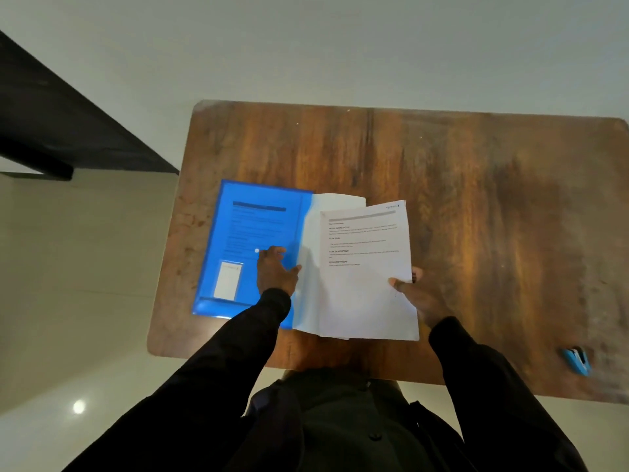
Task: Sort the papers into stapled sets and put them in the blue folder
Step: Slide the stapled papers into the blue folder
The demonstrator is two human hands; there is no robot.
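papers (364, 284) pinched in right hand (418, 294); left hand (275, 270) presses folder (245, 226).

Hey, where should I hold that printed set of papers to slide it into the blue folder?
Probably its right long edge, low down, from the right, thumb on top, as the right hand pinches it now. The printed set is thin, and its left edge faces the blue folder, which the left hand rests on, so that side should stay free.

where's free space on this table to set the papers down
Bare table lies between the blue folder, the papers and the far edge, and from the papers rightward to the stapler. Crowded: left-centre, where they overlap.
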